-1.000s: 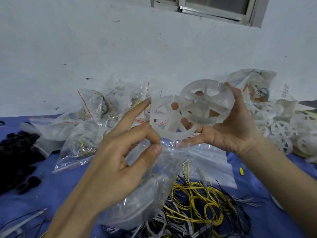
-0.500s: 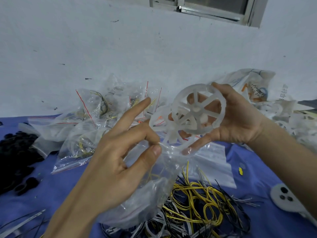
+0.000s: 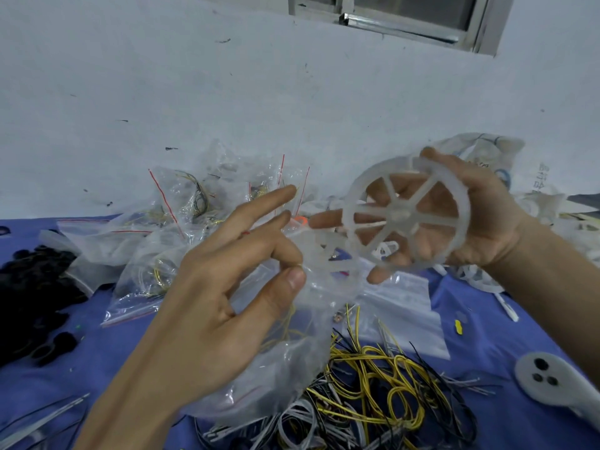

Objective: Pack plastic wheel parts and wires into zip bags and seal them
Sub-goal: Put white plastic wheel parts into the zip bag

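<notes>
My left hand pinches the rim of a clear zip bag between thumb and a bent finger, with the other fingers stretched out. The bag hangs open below that hand and holds some yellow wire. A white wheel shows blurred through the plastic at the bag's mouth. To the right, my right hand grips a white spoked plastic wheel by its rim, thumb on top and fingers behind and under it. This wheel is held upright in the air, just right of the bag's mouth.
A tangle of yellow, black and white wires lies on the blue cloth in front. Filled zip bags are heaped at the back, black parts at left, loose white wheels at right. Flat empty bags and a white disc lie nearby.
My right hand held two wheels side by side; one has gone down to the bag's mouth. The hand has drawn back to the right with a single wheel. My left hand keeps its pinch.
</notes>
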`<state>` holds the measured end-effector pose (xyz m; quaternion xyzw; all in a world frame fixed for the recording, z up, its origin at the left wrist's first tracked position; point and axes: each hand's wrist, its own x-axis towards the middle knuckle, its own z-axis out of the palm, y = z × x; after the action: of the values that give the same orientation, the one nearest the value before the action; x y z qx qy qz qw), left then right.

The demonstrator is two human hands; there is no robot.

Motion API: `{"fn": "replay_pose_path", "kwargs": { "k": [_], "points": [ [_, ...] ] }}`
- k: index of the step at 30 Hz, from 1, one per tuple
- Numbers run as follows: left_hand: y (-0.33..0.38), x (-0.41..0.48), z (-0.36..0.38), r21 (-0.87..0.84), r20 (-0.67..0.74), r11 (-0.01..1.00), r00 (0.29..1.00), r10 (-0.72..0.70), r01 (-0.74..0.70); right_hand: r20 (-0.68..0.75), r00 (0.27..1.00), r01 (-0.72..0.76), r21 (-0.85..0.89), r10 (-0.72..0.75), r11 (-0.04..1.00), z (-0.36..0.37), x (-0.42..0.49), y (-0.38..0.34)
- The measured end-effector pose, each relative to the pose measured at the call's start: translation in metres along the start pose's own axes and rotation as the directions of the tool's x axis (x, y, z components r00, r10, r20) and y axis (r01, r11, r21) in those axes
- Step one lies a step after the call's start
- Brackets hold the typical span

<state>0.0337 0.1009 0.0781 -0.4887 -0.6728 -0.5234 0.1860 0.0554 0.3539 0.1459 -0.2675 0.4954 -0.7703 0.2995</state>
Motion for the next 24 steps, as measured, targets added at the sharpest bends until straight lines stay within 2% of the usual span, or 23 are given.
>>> {"fn": "replay_pose_path", "kwargs": {
  "k": [2, 4, 7, 9, 13, 16, 20, 24],
  "points": [
    [0.0, 0.001, 0.002, -0.006, -0.006, 1.0, 1.0, 0.008, -0.008, 0.039, 0.997, 0.066, 0.087, -0.07, 0.994, 0.002, 0.002, 0.001],
    [0.001, 0.002, 0.004, 0.003, -0.012, 1.0, 1.0, 0.019, -0.019, -0.01, 0.995, 0.1, 0.106, -0.1, 0.989, 0.005, 0.006, 0.001],
    [0.001, 0.002, 0.004, -0.009, -0.052, 1.0, 0.998, 0.023, -0.023, -0.266, 0.952, 0.119, -0.135, -0.151, 0.984, 0.009, 0.013, 0.001],
    [0.0, 0.002, 0.003, -0.016, -0.089, 1.0, 0.996, 0.009, -0.011, -0.378, 0.906, 0.1, -0.247, -0.191, 0.964, 0.012, 0.018, 0.005],
    [0.002, 0.004, 0.003, 0.027, -0.142, 0.999, 0.989, 0.036, -0.033, -0.31, 0.936, 0.052, -0.354, -0.169, 0.934, 0.016, 0.028, 0.016],
    [0.004, 0.004, -0.001, 0.116, -0.167, 0.993, 0.985, 0.036, -0.017, -0.3, 0.939, -0.025, -0.541, -0.166, 0.841, 0.02, 0.032, 0.016],
    [0.004, 0.003, -0.002, 0.141, -0.16, 0.99, 0.987, 0.03, -0.007, -0.337, 0.927, -0.098, -0.643, -0.166, 0.76, 0.034, 0.037, 0.004],
    [0.002, 0.003, -0.001, 0.161, -0.153, 0.986, 0.985, 0.075, -0.05, -0.362, 0.925, -0.225, -0.762, -0.113, 0.607, 0.046, 0.043, -0.012]
  ]
}}
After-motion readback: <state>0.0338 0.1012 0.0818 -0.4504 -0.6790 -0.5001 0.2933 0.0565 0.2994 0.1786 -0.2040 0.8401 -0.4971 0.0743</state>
